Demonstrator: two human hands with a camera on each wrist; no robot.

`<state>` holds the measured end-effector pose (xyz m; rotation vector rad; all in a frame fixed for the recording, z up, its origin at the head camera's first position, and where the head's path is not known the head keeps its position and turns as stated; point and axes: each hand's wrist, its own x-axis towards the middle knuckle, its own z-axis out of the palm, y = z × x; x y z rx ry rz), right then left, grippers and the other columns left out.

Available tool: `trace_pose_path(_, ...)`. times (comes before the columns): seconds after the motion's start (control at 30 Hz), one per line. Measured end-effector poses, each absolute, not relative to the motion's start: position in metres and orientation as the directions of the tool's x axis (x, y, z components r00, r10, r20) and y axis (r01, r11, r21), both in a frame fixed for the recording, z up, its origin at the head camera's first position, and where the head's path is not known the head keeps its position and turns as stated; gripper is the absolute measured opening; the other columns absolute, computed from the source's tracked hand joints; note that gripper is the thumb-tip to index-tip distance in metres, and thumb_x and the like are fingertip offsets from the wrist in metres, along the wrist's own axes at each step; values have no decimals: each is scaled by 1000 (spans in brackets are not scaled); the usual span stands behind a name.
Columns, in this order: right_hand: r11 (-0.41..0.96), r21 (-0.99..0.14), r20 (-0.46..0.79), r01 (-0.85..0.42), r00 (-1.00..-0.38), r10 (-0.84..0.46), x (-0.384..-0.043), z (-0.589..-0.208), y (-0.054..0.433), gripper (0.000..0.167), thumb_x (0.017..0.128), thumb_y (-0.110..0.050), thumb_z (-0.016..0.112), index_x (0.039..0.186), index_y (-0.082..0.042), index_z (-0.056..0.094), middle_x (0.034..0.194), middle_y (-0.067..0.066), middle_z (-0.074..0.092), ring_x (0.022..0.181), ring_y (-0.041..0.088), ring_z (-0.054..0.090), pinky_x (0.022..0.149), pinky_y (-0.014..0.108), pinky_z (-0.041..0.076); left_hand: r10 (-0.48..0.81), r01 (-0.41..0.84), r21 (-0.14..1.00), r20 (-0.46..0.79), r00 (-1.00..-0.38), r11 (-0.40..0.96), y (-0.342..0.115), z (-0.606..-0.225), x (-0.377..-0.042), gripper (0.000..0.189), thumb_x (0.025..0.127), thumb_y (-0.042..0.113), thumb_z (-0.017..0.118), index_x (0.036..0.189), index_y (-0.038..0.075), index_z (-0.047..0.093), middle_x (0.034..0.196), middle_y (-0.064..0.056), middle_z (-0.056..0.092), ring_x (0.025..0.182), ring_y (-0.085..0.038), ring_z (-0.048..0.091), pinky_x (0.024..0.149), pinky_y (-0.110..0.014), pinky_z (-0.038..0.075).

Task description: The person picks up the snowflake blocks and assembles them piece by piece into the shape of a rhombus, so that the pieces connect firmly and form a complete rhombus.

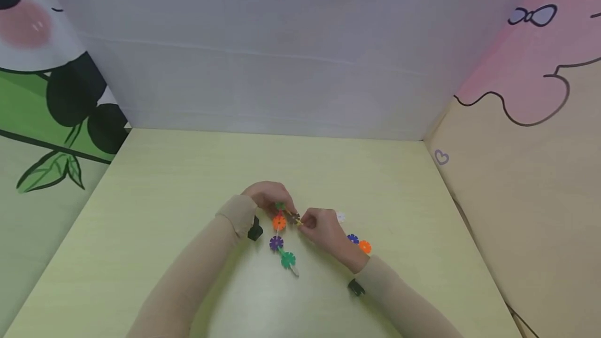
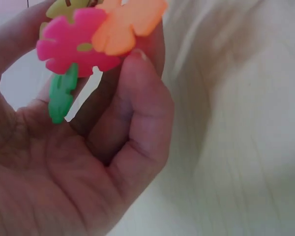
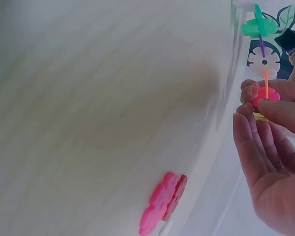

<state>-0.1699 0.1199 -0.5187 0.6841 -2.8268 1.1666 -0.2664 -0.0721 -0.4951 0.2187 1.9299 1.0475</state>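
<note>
Both hands hold a chain of slotted plastic flower discs above the table. The fingers of my left hand (image 1: 269,197) curl round its upper end, with a pink disc (image 2: 71,42), an orange disc (image 2: 130,24) and a green disc (image 2: 63,96) between them. My right hand (image 1: 326,231) pinches a yellow disc (image 1: 300,223) edge-on beside a brown disc (image 1: 294,218). From there the chain runs toward the person through the orange disc, a purple disc (image 1: 276,243) and a green disc (image 1: 288,260), to a whitish one at the end. The right fingertips partly hide the yellow disc.
Beside the right hand lie a loose white disc (image 1: 340,217), a blue disc (image 1: 352,238) and an orange disc (image 1: 364,246). A pink disc (image 3: 157,204) leans close to a red disc (image 3: 175,197) in the right wrist view. Painted walls border the table (image 1: 197,160).
</note>
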Motion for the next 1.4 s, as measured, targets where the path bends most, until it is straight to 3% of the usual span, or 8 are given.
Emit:
trace_pose_path(0.43, 650, -666, 85, -365, -904, -420, -172, -508, 137, 17, 79, -10, 78, 92, -4, 70, 83, 1, 68, 72, 8, 62, 64, 22, 50, 502, -298, 736, -647, -574, 608, -82, -507, -272, 20, 75, 20, 77, 88, 5, 74, 91, -10, 67, 57, -14, 51, 53, -28, 48)
trace_pose_path(0.73, 816, -547, -168, -189, -930, -328, -201, -496, 188, 30, 80, -11, 76, 108, -5, 68, 99, 4, 65, 91, 20, 58, 79, 35, 49, 487, -325, 745, -640, -594, 582, -92, -511, -271, 20, 75, 17, 76, 90, 4, 73, 91, -12, 66, 59, -15, 53, 54, -30, 49)
trace_pose_path(1.0, 857, -492, -292, -155, -897, -331, -216, -498, 210, 35, 80, -7, 76, 113, -9, 67, 108, 7, 61, 98, 25, 55, 83, 40, 48, 498, -339, 762, -628, -598, 552, -103, -515, -270, 22, 76, 17, 76, 93, 3, 73, 95, -14, 64, 66, -17, 56, 60, -31, 51)
trace_pose_path(1.4, 857, -487, -278, -171, -899, -337, -222, -511, 213, 31, 78, -12, 79, 108, -13, 69, 102, 2, 60, 93, 21, 52, 84, 38, 46, 533, -374, 814, -576, -620, 444, -119, -522, -262, 22, 79, 17, 72, 94, 1, 72, 93, -14, 65, 68, -19, 56, 63, -33, 52)
